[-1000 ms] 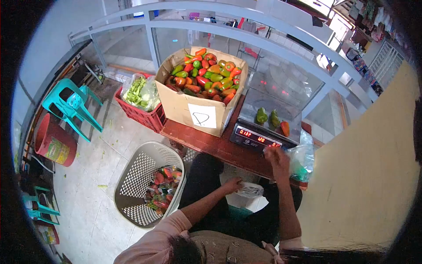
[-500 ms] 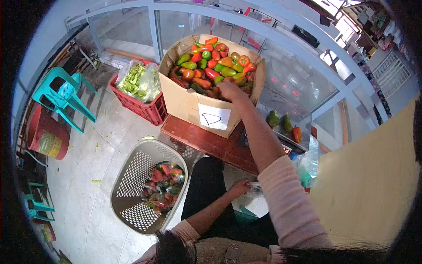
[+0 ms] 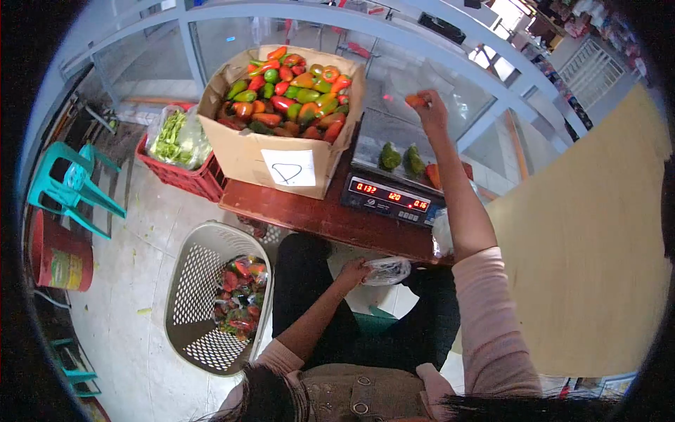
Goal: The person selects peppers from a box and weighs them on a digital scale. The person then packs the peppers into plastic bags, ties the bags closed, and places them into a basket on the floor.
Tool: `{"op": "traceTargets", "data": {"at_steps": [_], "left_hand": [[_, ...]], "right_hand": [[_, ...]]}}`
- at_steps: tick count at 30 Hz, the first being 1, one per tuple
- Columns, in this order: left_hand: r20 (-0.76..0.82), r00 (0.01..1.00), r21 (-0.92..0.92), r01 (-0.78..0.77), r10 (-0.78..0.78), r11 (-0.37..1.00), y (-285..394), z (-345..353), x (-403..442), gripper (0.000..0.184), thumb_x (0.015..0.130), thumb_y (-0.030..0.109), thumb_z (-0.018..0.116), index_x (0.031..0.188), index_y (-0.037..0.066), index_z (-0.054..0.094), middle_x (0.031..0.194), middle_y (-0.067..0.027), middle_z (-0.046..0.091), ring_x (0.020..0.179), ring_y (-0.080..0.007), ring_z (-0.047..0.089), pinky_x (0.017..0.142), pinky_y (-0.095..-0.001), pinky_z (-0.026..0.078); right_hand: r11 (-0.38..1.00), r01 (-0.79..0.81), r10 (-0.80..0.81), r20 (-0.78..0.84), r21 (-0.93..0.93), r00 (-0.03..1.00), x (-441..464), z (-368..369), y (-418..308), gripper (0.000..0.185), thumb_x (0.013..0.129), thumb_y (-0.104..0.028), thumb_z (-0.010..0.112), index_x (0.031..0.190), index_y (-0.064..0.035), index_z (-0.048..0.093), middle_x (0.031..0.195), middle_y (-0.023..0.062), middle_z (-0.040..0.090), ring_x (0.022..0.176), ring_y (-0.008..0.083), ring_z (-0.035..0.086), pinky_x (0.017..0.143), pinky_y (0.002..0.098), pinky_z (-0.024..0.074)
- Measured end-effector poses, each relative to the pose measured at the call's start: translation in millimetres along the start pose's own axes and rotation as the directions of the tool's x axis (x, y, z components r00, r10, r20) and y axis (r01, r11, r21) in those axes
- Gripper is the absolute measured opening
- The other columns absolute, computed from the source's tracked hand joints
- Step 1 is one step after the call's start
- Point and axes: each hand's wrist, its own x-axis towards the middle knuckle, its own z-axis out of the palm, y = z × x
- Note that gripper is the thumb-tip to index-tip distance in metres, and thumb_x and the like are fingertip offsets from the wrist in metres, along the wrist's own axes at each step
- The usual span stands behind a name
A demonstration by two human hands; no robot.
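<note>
Above the tray of the digital scale (image 3: 383,205), my right hand (image 3: 432,112) grips an orange-red pepper (image 3: 415,100). Two green peppers (image 3: 390,157) and an orange-red one, partly hidden by my forearm, lie on the tray. The scale's red digits are lit. Low over my lap, my left hand (image 3: 353,273) is closed on a clear plastic bag (image 3: 389,271). A cardboard box (image 3: 235,153) full of red, orange and green peppers stands left of the scale, with a letter D on its paper label.
Box and scale stand on a reddish-brown bench (image 3: 281,213). On the floor are a beige laundry basket (image 3: 184,309) with bagged peppers, a red crate (image 3: 179,181) of greens, a teal stool (image 3: 60,186) and a red bucket (image 3: 60,246). A tan board (image 3: 576,260) rises at right.
My right hand has left the pepper box and moved right to above the scale, now with a pepper in it. My left hand still holds the bag. The view has shifted rightward.
</note>
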Motion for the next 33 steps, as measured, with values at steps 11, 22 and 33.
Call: {"op": "traceTargets", "data": {"at_steps": [11,22,33], "left_hand": [[0.026,0.996,0.206,0.075,-0.082,0.976,-5,-9,-2,0.031,0.086,0.024,0.061,0.105,0.000,0.057,0.076,-0.0070,0.058,0.063,-0.0150,0.054,0.058,-0.0306,0.045],[-0.046,0.997,0.275,0.077,-0.067,0.958,-14,-11,-7,0.036,0.087,0.019,0.061,0.116,-0.002,0.056,0.083,-0.0094,0.062,0.066,-0.0156,0.057,0.059,-0.0300,0.049],[0.027,0.994,0.706,-0.095,0.107,0.702,-1,-10,-32,0.037,0.084,0.018,0.062,0.117,0.002,0.057,0.089,-0.0173,0.066,0.078,-0.0277,0.065,0.070,-0.0391,0.053]], "right_hand": [[0.893,-0.354,0.386,0.069,-0.277,0.920,-99,-31,71,0.031,0.077,-0.026,0.070,0.095,-0.0028,0.059,0.090,0.0166,0.063,0.088,0.0322,0.062,0.078,0.0424,0.0476],[0.841,-0.401,0.472,-0.132,0.364,0.872,-201,-138,44,0.018,0.085,-0.019,0.065,0.094,-0.0037,0.062,0.083,0.0087,0.061,0.078,0.0170,0.058,0.070,0.0297,0.0466],[0.665,-0.673,0.741,-0.169,0.324,0.650,-372,-142,-12,0.007,0.087,-0.006,0.057,0.090,-0.0016,0.061,0.065,0.0023,0.056,0.055,0.0090,0.052,0.049,0.0243,0.0422]]}}
